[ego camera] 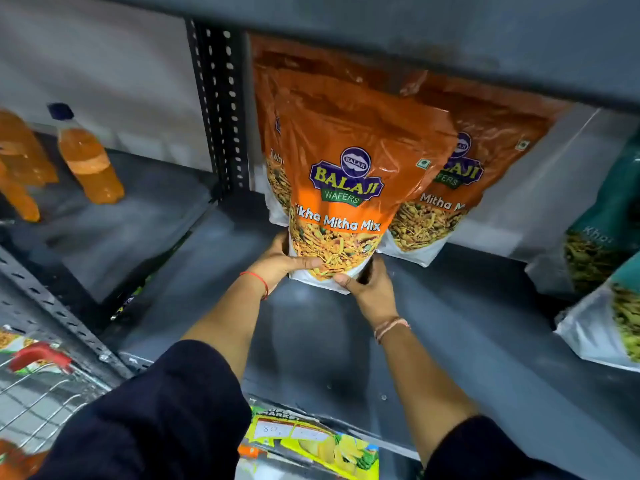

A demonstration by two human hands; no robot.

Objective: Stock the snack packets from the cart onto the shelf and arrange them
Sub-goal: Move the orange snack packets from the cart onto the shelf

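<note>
An orange snack packet (349,161) marked Tikha Mitha Mix stands upright on the grey shelf (311,341). My left hand (287,261) grips its bottom left corner and my right hand (370,282) grips its bottom right corner. Two more orange packets of the same kind stand behind it, one at the left (270,133) and one at the right (485,161), both partly hidden. The wire cart (45,393) is at the lower left, with a packet (14,341) partly visible in it.
Teal snack packets (606,220) lean at the shelf's right end. An upright perforated post (221,109) divides this bay from the left one, where orange drink bottles (90,161) stand. A shelf board (415,46) hangs low overhead. Yellow packets (318,445) sit on the shelf below.
</note>
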